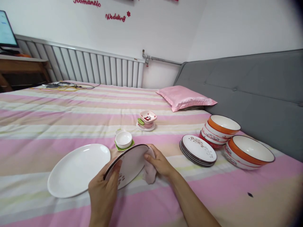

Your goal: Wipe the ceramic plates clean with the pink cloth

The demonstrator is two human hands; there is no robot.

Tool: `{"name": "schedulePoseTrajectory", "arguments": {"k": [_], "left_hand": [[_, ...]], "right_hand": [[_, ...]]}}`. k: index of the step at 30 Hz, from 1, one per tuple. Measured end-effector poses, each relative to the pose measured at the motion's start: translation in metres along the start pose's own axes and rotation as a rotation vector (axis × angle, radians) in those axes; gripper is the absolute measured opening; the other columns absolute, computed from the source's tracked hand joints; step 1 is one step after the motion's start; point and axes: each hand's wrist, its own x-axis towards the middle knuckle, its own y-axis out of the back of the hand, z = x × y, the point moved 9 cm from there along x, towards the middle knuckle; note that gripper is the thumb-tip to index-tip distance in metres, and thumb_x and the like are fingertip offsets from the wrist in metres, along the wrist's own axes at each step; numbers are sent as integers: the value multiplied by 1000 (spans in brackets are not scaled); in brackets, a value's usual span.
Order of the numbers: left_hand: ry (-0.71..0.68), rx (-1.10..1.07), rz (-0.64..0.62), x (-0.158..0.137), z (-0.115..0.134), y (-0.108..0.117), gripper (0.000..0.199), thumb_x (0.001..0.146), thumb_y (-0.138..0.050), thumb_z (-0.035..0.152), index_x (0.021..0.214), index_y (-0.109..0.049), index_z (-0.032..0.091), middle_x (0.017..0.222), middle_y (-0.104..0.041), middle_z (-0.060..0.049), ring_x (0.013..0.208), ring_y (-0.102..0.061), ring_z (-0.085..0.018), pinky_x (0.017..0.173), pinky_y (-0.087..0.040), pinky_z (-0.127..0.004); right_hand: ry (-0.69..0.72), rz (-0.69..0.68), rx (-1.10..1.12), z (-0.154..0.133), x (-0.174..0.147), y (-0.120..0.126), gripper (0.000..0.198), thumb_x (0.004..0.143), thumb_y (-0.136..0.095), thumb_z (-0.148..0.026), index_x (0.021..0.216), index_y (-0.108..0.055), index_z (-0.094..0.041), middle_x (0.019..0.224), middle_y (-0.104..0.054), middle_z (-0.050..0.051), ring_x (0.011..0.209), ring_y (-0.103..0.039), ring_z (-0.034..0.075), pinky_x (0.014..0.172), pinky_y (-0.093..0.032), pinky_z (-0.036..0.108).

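Note:
Tilted up in front of me is a round white plate (132,162) with a dark rim and a brown flower print. My left hand (105,184) grips its left edge, thumb on the face. At the right edge, my right hand (159,160) pinches a pale cloth (150,171) against the plate, thumb in front. A large white oval plate (79,170) lies flat on the bed to the left. Just beyond the held plate sits a small white bowl (123,138) on a green leaf-shaped dish (125,147).
On the striped bed (165,205) stand a stack of dark-rimmed plates (199,149), orange-rimmed bowls (220,127), another such bowl (248,153) and small stacked dishes (148,118). Farther back are a pink pillow (186,96), cables (71,85), a radiator (94,67) and a grey headboard (248,78).

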Motion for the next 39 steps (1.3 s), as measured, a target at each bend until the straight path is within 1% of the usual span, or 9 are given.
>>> {"name": "schedulePoseTrajectory", "arguments": {"k": [4, 7, 14, 19, 22, 26, 30, 34, 39], "left_hand": [[-38, 2, -2, 0, 0, -1, 44, 63, -67, 52, 90, -74, 18, 69, -70, 0, 57, -58, -16, 48, -45, -23], [-137, -26, -31, -1, 3, -4, 35, 65, -67, 48, 85, -73, 19, 78, -72, -1, 62, -61, -16, 56, -49, -24], [-553, 48, -224, -13, 29, -20, 18, 75, -61, 26, 89, -70, 21, 77, -71, 1, 67, -64, -13, 61, -50, -20], [-748, 107, -186, -25, 43, -19, 14, 71, -53, 11, 59, -56, 17, 51, -56, 5, 46, -50, -8, 45, -41, -15], [-754, 119, -164, -27, 44, -18, 18, 70, -53, 12, 53, -49, 17, 47, -50, 6, 41, -43, -6, 39, -37, -15], [-734, 160, -191, -26, 43, -22, 17, 71, -51, 10, 55, -53, 17, 50, -54, 5, 45, -48, -7, 44, -40, -15], [-662, 149, -235, -20, 33, -25, 13, 76, -55, 16, 77, -67, 17, 70, -67, 1, 61, -61, -11, 58, -48, -17], [-528, 74, -247, -11, 19, -25, 22, 78, -59, 29, 94, -71, 21, 84, -72, -1, 75, -65, -14, 68, -50, -20], [-299, 68, -198, -2, 5, -19, 31, 74, -61, 42, 93, -73, 20, 73, -70, -1, 60, -61, -14, 58, -49, -22]], "right_hand": [[138, 62, -183, -27, -4, 2, 31, 85, -53, -30, 115, -51, -21, 110, -58, 4, 99, -55, 16, 88, -43, 30], [241, 79, -340, -56, -12, -4, 28, 87, -48, -23, 116, -50, -22, 115, -57, 4, 105, -52, 15, 93, -39, 29], [510, 6, -840, -112, -43, -50, 40, 83, -43, -6, 116, -52, -26, 108, -59, 3, 99, -51, 18, 86, -37, 33], [597, -45, -1058, -117, -58, -84, 42, 82, -43, -7, 117, -52, -28, 107, -57, 3, 95, -48, 19, 85, -33, 36], [608, -48, -1094, -115, -60, -92, 38, 84, -43, -10, 116, -52, -27, 105, -58, 3, 93, -48, 19, 84, -31, 37], [585, -51, -1110, -112, -55, -85, 38, 83, -46, -12, 117, -52, -29, 102, -58, 2, 90, -48, 19, 81, -33, 35], [553, -21, -1043, -111, -46, -68, 41, 79, -48, -9, 115, -54, -28, 99, -58, 3, 90, -48, 20, 79, -36, 34], [499, 28, -785, -104, -35, -44, 35, 84, -48, -11, 113, -56, -28, 100, -59, 3, 93, -50, 18, 83, -39, 32], [280, 48, -338, -63, -13, -12, 25, 87, -52, -29, 111, -55, -25, 108, -58, 3, 97, -54, 16, 86, -41, 29]]}}
